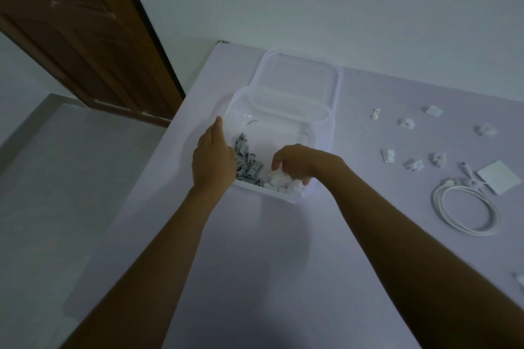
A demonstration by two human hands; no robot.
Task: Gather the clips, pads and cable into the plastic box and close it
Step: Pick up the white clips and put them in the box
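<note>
A clear plastic box [320, 133] stands open on the pale table [283, 249], its hinged lid [295, 79] leaning back. Inside lie several grey clips [246, 163] and some white clips [279, 180]. My left hand [212, 159] rests flat against the box's left wall, fingers straight. My right hand [297, 164] is inside the box with its fingers curled around white clips. To the right lie several loose white clips [407, 123], a white pad [496, 180] and a coiled white cable [465, 207].
A white wall rises behind the table. A brown wooden door [85, 37] stands at the left, with pale floor [56, 178] below the table's left edge. Another small white piece [520, 280] lies at the frame's right edge.
</note>
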